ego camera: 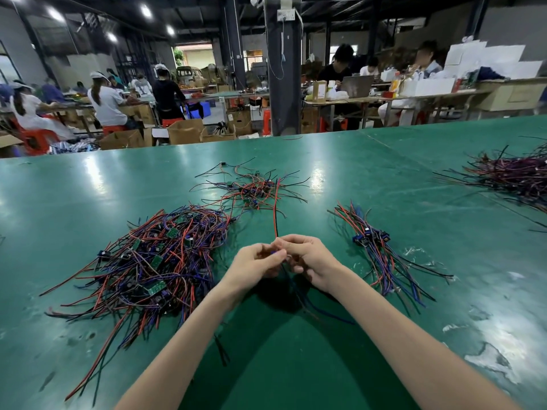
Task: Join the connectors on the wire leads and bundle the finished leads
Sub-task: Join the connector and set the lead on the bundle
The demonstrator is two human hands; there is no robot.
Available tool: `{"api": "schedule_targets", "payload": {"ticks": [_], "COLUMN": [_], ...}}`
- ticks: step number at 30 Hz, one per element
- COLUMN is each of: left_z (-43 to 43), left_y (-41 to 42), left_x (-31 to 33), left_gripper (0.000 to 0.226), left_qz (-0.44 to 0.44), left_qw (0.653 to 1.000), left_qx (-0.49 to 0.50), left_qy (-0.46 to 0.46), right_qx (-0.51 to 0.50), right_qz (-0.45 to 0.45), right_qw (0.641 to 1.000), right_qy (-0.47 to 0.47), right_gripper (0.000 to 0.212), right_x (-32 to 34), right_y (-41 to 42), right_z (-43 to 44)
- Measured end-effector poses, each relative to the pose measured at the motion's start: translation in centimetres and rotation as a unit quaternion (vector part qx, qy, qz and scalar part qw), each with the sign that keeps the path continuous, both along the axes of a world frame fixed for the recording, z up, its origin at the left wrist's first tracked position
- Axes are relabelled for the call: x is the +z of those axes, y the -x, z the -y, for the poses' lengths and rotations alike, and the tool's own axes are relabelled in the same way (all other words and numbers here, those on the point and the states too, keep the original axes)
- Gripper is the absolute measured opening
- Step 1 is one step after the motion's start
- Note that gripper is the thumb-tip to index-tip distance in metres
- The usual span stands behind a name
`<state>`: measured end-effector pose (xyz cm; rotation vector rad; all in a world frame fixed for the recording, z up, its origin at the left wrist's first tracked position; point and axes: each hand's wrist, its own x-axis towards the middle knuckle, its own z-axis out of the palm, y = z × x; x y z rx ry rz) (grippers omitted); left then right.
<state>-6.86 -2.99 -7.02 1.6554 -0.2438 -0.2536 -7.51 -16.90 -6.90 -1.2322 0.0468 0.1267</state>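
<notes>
Pinching a blue connector (pixel 274 253), the left hand (pixel 256 263) touches the right hand (pixel 310 261), which pinches a red lead (pixel 276 214) above the desk (pixel 325 365).

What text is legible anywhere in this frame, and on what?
No text reads.
Green circuit boards in the left wire pile: too small.
Brown carton on the far bench: print blurred.
White plate on the pillar: blurred.
Wire lead with blue connector, gripped by left hand and right hand: no marking visible.

Workers (pixel 106 103) sit among cardboard boxes (pixel 185 133) near a dark pillar (pixel 281 78).
</notes>
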Motion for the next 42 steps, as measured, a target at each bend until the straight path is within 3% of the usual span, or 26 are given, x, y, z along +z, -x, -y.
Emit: {"api": "schedule_targets", "payload": {"ticks": [4,10,17,27,32,39,42], "left_z": [0.1,-0.5,-1.1,-1.1,-1.1,-1.0,-0.8], "left_y": [0.7,1.1,0.8,0.4,0.4,0.0,0.0], "left_x": [-0.1,0.2,-0.2,-0.2,-0.6,-1.1,-1.4], "left_gripper": [0.016,0.008,0.006,0.011,0.014,0.014,0.017], "left_qz": [-0.016,-0.037,-0.04,-0.06,-0.041,-0.002,0.014], "left_qw": [0.999,0.995,0.982,0.968,0.971,0.98,0.981], "left_qx": [-0.025,0.021,0.103,0.113,0.118,0.103,0.111], "left_qy": [0.023,0.087,0.151,0.217,0.205,0.169,0.159], "right_qx": [-0.038,-0.069,0.007,0.028,0.032,0.053,0.053], "right_qz": [0.012,0.021,-0.056,0.029,0.052,0.018,-0.045], "right_qw": [0.999,0.994,0.995,0.981,0.961,0.971,0.982], "right_qy": [0.028,0.077,0.08,0.19,0.269,0.233,0.177], "right_gripper": [0.007,0.005,0.015,0.011,0.02,0.022,0.027], "right_x": [0.1,0.2,0.6,0.8,1.0,1.4,1.4], "right_y": [0.1,0.5,1.2,2.0,2.2,2.4,2.3], "right_z": [-0.1,-0.5,-1.5,-1.4,-1.6,-1.7,-1.7]}}
